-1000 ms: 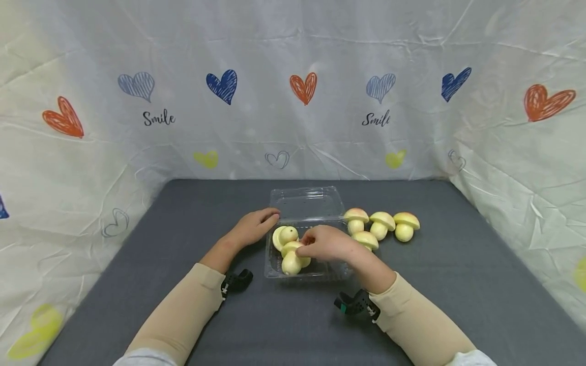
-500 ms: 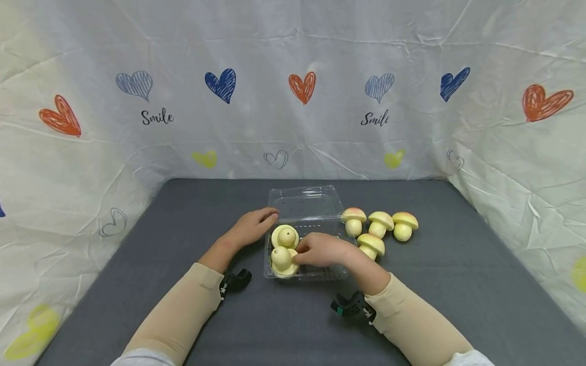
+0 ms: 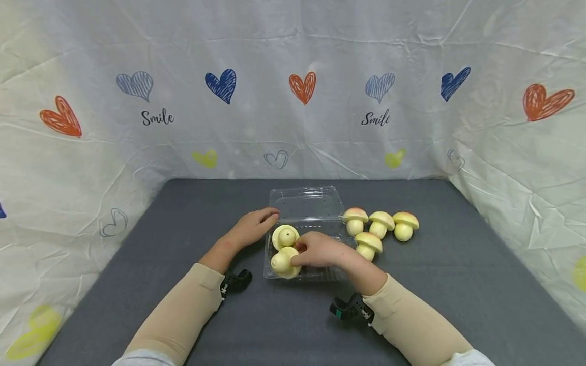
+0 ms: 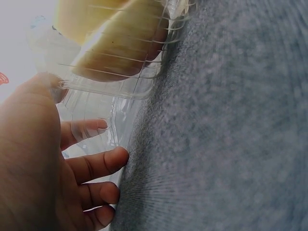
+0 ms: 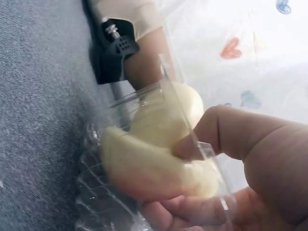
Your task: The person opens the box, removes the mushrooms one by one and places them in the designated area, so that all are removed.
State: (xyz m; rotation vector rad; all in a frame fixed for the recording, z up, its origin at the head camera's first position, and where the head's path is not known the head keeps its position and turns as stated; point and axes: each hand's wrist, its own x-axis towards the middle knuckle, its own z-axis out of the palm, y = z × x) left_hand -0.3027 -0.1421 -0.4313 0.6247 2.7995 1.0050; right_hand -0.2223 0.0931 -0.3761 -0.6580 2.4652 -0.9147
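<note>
A clear plastic clamshell box (image 3: 320, 275) lies with its lid (image 3: 306, 203) folded back. In its left half a pale yellow mushroom (image 3: 287, 236), apparently a model, rests cap down, stem up. In front of it lies a second mushroom (image 3: 280, 262), stem tilted to the left. My right hand (image 3: 320, 250) pinches this front mushroom; the right wrist view shows the thumb (image 5: 190, 147) on it and fingers below the cap (image 5: 144, 168). My left hand (image 3: 249, 227) rests at the box's left side near the hinge, fingers (image 4: 98, 164) loosely extended against the plastic.
Several mushrooms with reddish-yellow caps (image 3: 405, 226) stand on the dark grey table (image 3: 284, 325) just right of the box. One mushroom (image 3: 368, 246) sits close to my right wrist. A white curtain (image 3: 256, 127) with printed hearts hangs behind.
My right hand has shifted left and slightly toward me with the front mushroom, bringing it into the box's front left corner. The rear mushroom's stem now points up. My left hand stays put.
</note>
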